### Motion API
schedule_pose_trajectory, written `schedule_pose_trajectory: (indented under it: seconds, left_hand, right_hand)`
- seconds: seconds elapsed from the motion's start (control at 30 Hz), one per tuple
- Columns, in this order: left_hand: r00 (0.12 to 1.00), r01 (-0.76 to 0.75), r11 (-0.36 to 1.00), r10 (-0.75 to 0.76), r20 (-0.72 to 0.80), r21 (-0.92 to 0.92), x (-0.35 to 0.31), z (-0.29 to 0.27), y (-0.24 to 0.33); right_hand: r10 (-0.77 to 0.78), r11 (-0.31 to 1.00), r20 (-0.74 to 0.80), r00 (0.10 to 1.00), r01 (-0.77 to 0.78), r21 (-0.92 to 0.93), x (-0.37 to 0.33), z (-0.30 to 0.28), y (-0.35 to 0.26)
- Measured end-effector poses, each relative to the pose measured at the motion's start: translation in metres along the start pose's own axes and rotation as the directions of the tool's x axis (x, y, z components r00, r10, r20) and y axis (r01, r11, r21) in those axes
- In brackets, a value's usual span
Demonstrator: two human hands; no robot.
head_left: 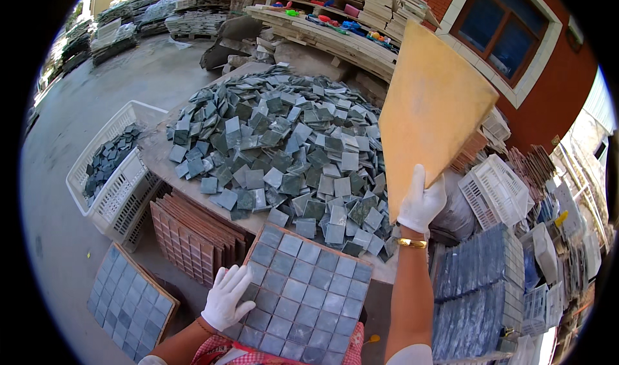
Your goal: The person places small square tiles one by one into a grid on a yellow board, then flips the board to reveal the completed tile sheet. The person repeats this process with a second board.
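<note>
Over the square grid of grey-blue stone tiles (306,291), open air lies between the left white-gloved fingers (241,282) at its left edge and the raised right white-gloved fingers (418,178). Beyond its far edge, heaped loose grey-green stone tiles (290,146) obstruct a low pass across the bench (160,147), and the broad, flat yellow board (432,107) bars the right side. Leftward, a narrow bare strip separates heap and white slatted plastic basket (122,196).
</note>
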State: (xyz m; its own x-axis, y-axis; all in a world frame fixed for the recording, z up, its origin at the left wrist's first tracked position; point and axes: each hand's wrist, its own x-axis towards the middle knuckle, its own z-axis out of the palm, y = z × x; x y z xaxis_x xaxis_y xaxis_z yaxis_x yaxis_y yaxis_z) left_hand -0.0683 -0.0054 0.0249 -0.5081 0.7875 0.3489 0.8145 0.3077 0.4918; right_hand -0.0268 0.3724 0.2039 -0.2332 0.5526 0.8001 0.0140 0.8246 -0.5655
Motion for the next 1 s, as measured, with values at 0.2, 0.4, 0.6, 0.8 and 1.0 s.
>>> schedule_pose_trajectory:
  seconds: [0.2,0.4,0.6,0.8,1.0]
  left_hand:
    - [0.958,-0.156,0.971,0.103,0.268,0.182,0.003,0.029,0.007]
    - [0.965,-0.109,0.974,0.056,0.258,0.199,0.020,0.032,0.007]
    - [0.972,-0.046,0.972,-0.010,0.235,0.231,0.041,0.048,0.000]
    - [0.964,-0.014,0.967,-0.055,0.262,0.253,0.034,0.042,-0.004]
    - [0.987,0.118,0.992,-0.112,0.113,-0.053,0.035,0.035,-0.023]
  right_hand:
    - [-0.393,0.808,0.400,0.828,0.519,-0.280,-0.008,0.064,0.069]
    - [-0.418,0.729,0.634,0.651,0.656,-0.193,-0.043,0.093,0.109]
    - [-0.147,0.851,0.733,0.664,0.463,-0.249,-0.045,0.087,0.094]
    - [-0.217,0.924,0.814,0.539,0.383,-0.007,-0.167,-0.004,0.024]
    - [0.200,0.880,0.787,0.584,0.246,-0.406,-0.262,0.001,-0.015]
